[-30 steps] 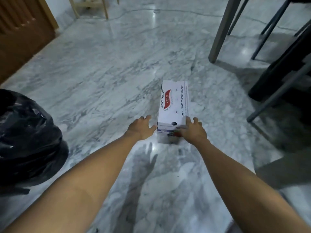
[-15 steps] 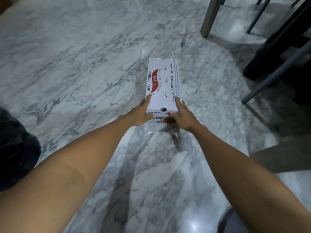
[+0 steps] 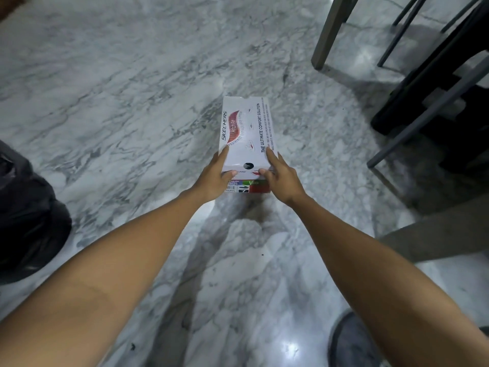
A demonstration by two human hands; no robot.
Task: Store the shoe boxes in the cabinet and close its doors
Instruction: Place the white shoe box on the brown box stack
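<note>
A white shoe box [image 3: 244, 131] with red and black print lies lengthwise on the marble floor, its labelled end toward me. My left hand [image 3: 213, 178] grips the box's near left corner, fingers along the left side. My right hand [image 3: 281, 176] grips the near right corner, thumb on the lid edge. Whether the box rests on the floor or is lifted slightly, I cannot tell. No cabinet is in view.
A black plastic bag [image 3: 26, 218] sits at the left edge. Grey table legs [image 3: 329, 30] and dark chair frames [image 3: 428, 102] stand at the upper right. A dark round object [image 3: 352, 340] lies near the bottom right. Marble floor [image 3: 119, 88] stretches ahead.
One second ago my hands were reaching beside the box's near end; now both hold its near corners. The camera has tilted down and closer to the box.
</note>
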